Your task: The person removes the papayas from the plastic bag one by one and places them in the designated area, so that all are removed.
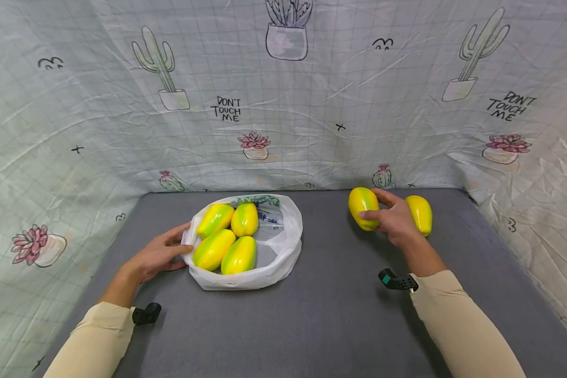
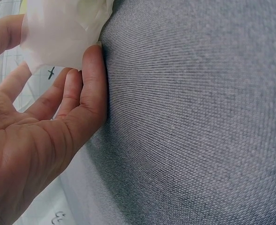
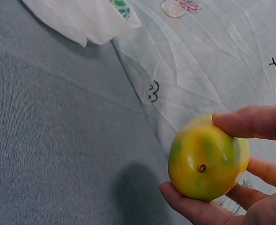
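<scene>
Near the back right of the table, my right hand (image 1: 397, 218) grips a yellow-green mango (image 1: 363, 207) between thumb and fingers. Its stem end, with a small brown nub, shows in the right wrist view, and a shadow falls on the table beneath. Just right of that hand lies another mango (image 1: 420, 215). A white plastic bag (image 1: 290, 247) stands with its mouth wide and rim rolled down, several mangoes (image 1: 214, 249) inside. Against its left side rests my left hand (image 1: 158, 257), fingers spread and loosely extended, touching the outer wall; the left wrist view shows fingertips at the plastic near the tabletop.
The grey table (image 1: 321, 315) is covered in ribbed-looking cloth. Behind it and along both sides hangs a pale curtain (image 1: 312, 152) printed with cacti and lettering. Dark straps (image 1: 399, 281) sit at both wrists, over beige sleeves.
</scene>
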Motion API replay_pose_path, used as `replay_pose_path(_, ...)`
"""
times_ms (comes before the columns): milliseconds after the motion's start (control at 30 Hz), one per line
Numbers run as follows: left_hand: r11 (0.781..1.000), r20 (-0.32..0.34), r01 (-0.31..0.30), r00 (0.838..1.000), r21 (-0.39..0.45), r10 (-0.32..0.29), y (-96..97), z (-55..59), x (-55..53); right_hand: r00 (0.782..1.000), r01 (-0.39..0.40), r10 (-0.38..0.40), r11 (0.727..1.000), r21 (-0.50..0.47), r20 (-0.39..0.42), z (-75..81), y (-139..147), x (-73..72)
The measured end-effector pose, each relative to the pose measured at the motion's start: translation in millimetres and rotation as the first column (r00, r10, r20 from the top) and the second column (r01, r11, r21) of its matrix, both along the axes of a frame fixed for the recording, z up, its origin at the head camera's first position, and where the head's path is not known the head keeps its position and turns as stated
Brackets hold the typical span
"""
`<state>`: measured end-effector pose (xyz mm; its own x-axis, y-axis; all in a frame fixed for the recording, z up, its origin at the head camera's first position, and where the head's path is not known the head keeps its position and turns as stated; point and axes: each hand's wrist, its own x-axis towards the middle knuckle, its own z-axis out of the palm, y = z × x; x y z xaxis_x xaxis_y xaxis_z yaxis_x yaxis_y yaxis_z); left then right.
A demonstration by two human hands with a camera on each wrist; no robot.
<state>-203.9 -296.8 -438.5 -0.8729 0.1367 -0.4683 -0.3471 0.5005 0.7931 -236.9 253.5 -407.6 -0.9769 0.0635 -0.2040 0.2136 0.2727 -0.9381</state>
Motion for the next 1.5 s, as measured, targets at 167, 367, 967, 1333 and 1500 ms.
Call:
replay_pose_path(167, 1.0, 0.004, 0.006, 1.0, 0.002, -0.006, -1.1, -0.1, 0.5, 1.0, 0.007, -0.007, 1.0, 0.017, 0.008, -1.9, 5.3, 1.0)
replay_pose_path(367, 1.0, 0.004, 0.007, 1.0, 0.004, -0.007, -1.5, 0.2, 1.0, 0.999, 0.028, -0.029, 0.999, 0.045, 0.026, -4.1, 10.8, 1.3)
replay_pose_path(967, 1.0, 0.005, 0.005, 1.0, 0.004, -0.005, 0.2, 1.9, 1.2, 0.998, 0.068, -0.069, 0.994, 0.083, 0.01, -8.8, 17.1, 2.6)
replay_pose_path(1333, 1.0, -0.006, 0.01, 1.0, 0.017, -0.01, 0.7, 3.1, 0.8, 0.998, 0.068, -0.067, 0.991, 0.117, -0.007, -11.6, 20.7, 5.3)
replay_pose_path(1500, 1.0, -0.013, 0.014, 1.0, 0.019, -0.013, 1.4, 1.6, 2.4, 0.997, 0.071, -0.071, 0.988, 0.137, -0.006, -13.7, 21.2, 7.0)
